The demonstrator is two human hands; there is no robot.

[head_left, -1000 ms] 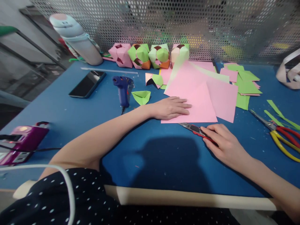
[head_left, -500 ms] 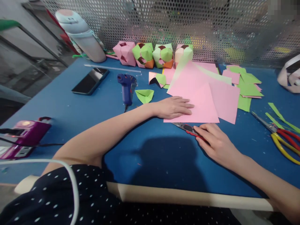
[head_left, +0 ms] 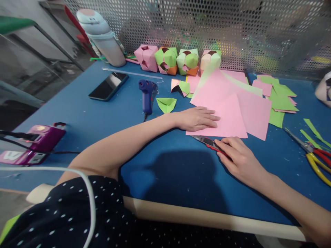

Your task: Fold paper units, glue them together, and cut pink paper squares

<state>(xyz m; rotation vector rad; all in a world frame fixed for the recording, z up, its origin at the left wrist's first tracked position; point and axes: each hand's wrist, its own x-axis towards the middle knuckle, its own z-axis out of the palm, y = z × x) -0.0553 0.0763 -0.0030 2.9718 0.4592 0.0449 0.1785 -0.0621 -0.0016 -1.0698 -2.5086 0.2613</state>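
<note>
My left hand point(head_left: 198, 119) lies flat with fingers stretched across the near left part of a pink paper sheet point(head_left: 230, 119). In my right hand point(head_left: 236, 153) is a red and black utility knife point(head_left: 210, 143). Its blade points left, close to the sheet's near left corner; whether it touches the paper I cannot tell. Beneath and behind this sheet spread more pink and pale green papers point(head_left: 257, 113). Left of them are a folded green paper piece point(head_left: 166, 104) and a pink and green folded piece point(head_left: 184, 86).
A blue glue gun point(head_left: 147, 98), a phone point(head_left: 110, 86) and a purple power strip point(head_left: 38, 143) occupy the left side. Folded paper balls point(head_left: 167, 61) and a bottle point(head_left: 103, 39) line the back. Rightward are green paper squares point(head_left: 283, 100) and scissors point(head_left: 310, 150).
The view has shifted slightly, so most things appear a little farther right. Both hands keep nearly the same places against the sheet, and the knife stays in my right hand.
</note>
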